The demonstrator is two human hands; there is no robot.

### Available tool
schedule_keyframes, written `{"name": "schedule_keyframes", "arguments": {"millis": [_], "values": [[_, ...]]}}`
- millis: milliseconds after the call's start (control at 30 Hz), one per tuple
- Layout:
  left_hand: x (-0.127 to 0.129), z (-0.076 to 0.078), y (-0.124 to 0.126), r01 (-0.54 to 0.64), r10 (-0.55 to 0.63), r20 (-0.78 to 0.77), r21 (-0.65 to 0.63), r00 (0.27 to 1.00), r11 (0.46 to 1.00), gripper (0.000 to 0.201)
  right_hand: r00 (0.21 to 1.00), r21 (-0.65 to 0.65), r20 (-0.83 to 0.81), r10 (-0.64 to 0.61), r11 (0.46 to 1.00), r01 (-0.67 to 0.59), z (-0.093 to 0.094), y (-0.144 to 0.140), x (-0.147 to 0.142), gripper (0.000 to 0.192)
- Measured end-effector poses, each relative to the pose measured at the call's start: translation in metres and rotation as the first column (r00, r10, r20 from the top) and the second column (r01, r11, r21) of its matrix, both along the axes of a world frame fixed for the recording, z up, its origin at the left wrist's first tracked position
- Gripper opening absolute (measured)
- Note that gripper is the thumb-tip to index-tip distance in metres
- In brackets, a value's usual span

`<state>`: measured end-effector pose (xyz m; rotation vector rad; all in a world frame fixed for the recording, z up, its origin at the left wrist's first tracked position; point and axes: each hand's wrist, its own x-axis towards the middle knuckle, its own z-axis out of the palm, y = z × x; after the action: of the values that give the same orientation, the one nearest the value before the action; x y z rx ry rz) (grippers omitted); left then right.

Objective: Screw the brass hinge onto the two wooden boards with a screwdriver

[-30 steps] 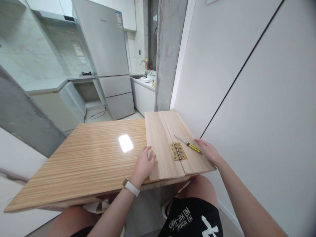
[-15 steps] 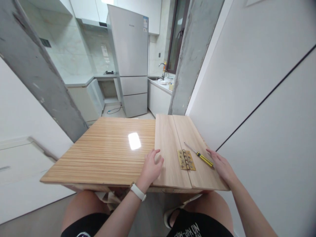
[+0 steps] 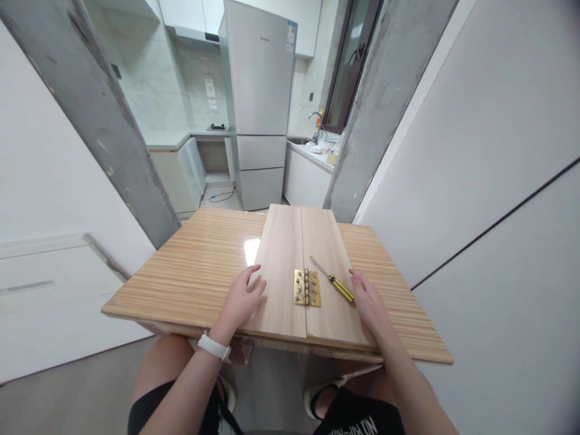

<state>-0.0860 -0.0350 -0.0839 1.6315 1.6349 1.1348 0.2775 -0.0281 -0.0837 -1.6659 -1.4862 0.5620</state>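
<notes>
Two pale wooden boards, a left board (image 3: pixel 281 248) and a right board (image 3: pixel 322 235), lie side by side on the striped wood table (image 3: pixel 181 278). A brass hinge (image 3: pixel 307 288) lies unfolded across their seam, with small screws showing in its holes. On the right board rests a screwdriver (image 3: pixel 341 287) with a yellow and black handle, its tip pointing away from me. My left hand (image 3: pixel 240 301), fingers apart, is at the outer edge of the left board. Against the right board's outer edge is my right hand (image 3: pixel 369 302), its fingers stretched out near the screwdriver handle.
A white wall or door panel (image 3: pixel 489 181) stands close on the right. Beyond the table are a grey fridge (image 3: pixel 263 90), a sink counter (image 3: pixel 312 175) and a bare concrete pillar (image 3: pixel 385 109). My knees are under the table's front edge.
The boards have slid left across the table between my hands, carrying the hinge and screwdriver along. Table surface now shows to their right. The view has also shifted.
</notes>
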Motion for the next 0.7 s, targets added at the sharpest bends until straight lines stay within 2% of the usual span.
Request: {"name": "schedule_keyframes", "arguments": {"millis": [167, 333, 567, 700], "values": [[-0.031, -0.003, 0.001, -0.018, 0.018, -0.016, -0.004, 1.0, 1.0, 0.05, 0.999, 0.025, 0.013, 0.029, 0.999, -0.03, 0.002, 0.006, -0.031, 0.058], [-0.049, -0.004, 0.003, -0.027, 0.027, -0.053, -0.004, 0.998, 1.0, 0.052, 0.998, 0.023, 0.047, 0.037, 0.999, -0.038, 0.002, 0.009, -0.053, 0.057], [-0.057, 0.002, 0.007, -0.033, 0.027, -0.179, -0.031, 0.984, 0.999, 0.05, 0.995, 0.023, 0.091, 0.042, 0.999, -0.044, 0.0, 0.01, -0.062, 0.055], [-0.052, 0.008, 0.006, -0.031, 0.049, -0.289, 0.069, 0.956, 0.997, 0.046, 0.984, 0.033, 0.172, 0.047, 0.998, -0.054, 0.007, 0.009, -0.059, 0.053]]}}
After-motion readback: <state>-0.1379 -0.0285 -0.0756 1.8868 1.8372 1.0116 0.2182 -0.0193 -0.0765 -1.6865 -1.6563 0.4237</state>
